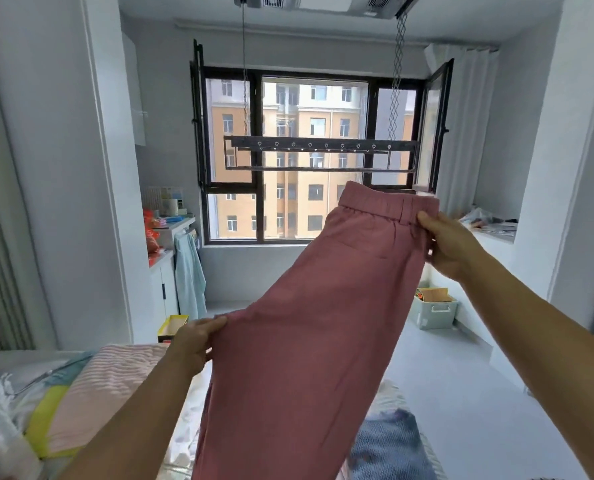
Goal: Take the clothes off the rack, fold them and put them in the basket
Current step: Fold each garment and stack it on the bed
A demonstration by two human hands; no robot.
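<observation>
Garment: dusty-pink cotton trousers with elastic waistband (316, 327), held up, tilted.
Right hand (451, 247): fingers pinching waistband.
Left hand (195, 341): fingers gripping side seam.

1. The middle of the view is blocked by the pink trousers (309, 327), held up between the left hand (198, 341) and the right hand (451, 244).
2. Open air is seen above the trousers, up to the hanging drying rack (319, 148), whose bars are bare.
3. Passage to the left is bounded by the bedding (91, 386) piled low beside the left forearm.
4. Bare floor (461, 372) is left to the right of the trousers, below the right forearm.
5. Farther right, the floor is partly taken by a pale storage box (434, 310) against the wall.
</observation>
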